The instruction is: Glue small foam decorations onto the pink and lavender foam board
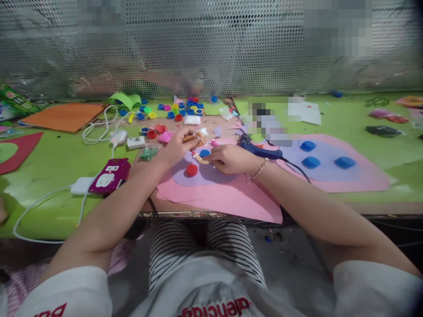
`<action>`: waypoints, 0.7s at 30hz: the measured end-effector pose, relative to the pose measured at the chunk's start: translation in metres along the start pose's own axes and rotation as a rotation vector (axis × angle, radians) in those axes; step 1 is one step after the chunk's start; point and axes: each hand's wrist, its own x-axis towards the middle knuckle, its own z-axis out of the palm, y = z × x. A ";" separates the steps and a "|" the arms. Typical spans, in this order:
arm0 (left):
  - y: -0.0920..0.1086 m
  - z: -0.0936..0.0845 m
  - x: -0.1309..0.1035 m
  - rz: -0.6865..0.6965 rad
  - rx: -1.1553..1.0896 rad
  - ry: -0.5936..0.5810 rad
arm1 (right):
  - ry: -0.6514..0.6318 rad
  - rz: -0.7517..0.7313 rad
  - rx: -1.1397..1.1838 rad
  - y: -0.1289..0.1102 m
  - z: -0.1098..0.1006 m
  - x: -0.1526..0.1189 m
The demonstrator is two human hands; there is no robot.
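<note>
My left hand [181, 147] is closed, its fingertips pinching a small orange-brown piece [197, 141] with a white part beside it. My right hand [231, 158] is closed on a small cream-coloured figure [201, 159] with a red top, its exact kind unclear. Both hands are over a purple paper shape [180, 176] lying on pink paper [254, 204]. On the purple paper are a red bottle cap [192, 170] and a blue bottle cap [205, 153], the blue one partly behind my right hand. A blue glue gun [264, 152] lies just beyond my right wrist.
Several coloured caps [179, 117] lie at the back. At right, blue caps [311, 162] stand on layered purple and pink paper [370, 178]. A magenta device [110, 176] with a white cable [24, 215] is at left. Orange paper [64, 116] lies farther back, before a perforated metal panel [211, 53].
</note>
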 end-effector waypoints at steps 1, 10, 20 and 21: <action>-0.002 0.000 0.001 -0.012 0.011 0.003 | 0.021 0.015 -0.015 0.000 0.001 0.001; -0.022 -0.004 0.005 -0.052 0.073 -0.145 | 0.362 0.271 0.031 0.002 0.007 0.006; -0.016 -0.003 0.003 0.008 0.042 -0.198 | 0.442 0.210 0.110 0.002 0.012 0.008; -0.016 -0.002 0.003 0.006 0.044 -0.190 | 0.459 0.197 0.128 0.001 0.012 0.009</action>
